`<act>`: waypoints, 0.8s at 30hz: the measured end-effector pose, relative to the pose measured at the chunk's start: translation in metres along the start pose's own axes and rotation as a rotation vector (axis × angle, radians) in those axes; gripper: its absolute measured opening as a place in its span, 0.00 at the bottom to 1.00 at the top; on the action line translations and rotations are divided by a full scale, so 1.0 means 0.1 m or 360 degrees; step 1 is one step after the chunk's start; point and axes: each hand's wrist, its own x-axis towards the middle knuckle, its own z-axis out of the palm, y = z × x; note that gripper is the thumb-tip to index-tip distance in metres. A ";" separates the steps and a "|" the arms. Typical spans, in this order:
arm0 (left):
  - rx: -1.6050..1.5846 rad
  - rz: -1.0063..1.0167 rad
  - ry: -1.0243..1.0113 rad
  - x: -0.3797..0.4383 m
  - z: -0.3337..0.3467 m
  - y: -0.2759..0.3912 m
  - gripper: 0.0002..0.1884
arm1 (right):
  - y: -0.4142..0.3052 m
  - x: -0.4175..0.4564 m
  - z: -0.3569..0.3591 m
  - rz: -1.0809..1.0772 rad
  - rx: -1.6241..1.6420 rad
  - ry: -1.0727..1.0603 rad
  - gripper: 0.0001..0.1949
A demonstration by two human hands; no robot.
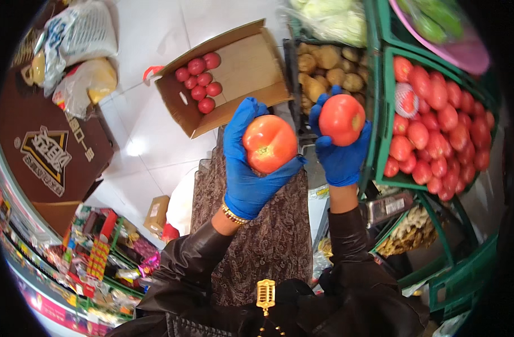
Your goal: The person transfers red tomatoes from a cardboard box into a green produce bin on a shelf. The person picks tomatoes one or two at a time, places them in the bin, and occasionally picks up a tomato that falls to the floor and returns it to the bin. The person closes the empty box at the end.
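My left hand [250, 168], in a blue disposable glove, is closed around a large orange-red tomato [269, 144] in the middle of the view. To its right, my right hand [343, 156], gloved alike, grips a redder tomato [342, 120] in front of a crate of potatoes [335, 77]. The two tomatoes are held apart. Beyond my left hand lies an open cardboard box [248, 63] with several small tomatoes [196, 66] grouped at its left end. A green plastic crate [379, 168] at the right is heaped with red tomatoes [438, 126], one of them in a white foam net [406, 100].
Leafy vegetables in clear plastic [337, 19] lie beyond the potatoes. A pink basin [467, 59] overlaps the crates at upper right. Ginger [408, 236] sits at lower right. A brown carton [59, 151], filled bags [82, 31] and packaged snacks [99, 257] occupy the left side.
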 end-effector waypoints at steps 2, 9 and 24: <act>0.0013 0.0074 -0.0121 -0.06 0.15 0.01 0.46 | -0.12 -0.22 0.07 -0.0133 -0.0068 0.0124 0.37; -0.0068 -0.0357 -0.0393 -0.43 0.49 -0.01 0.26 | -1.27 -1.24 0.52 -0.0899 -0.0911 0.0374 0.29; -0.0190 -0.0559 -0.0739 -0.65 0.72 -0.03 0.23 | -3.57 -2.17 0.20 -0.2995 -0.3247 0.2117 0.34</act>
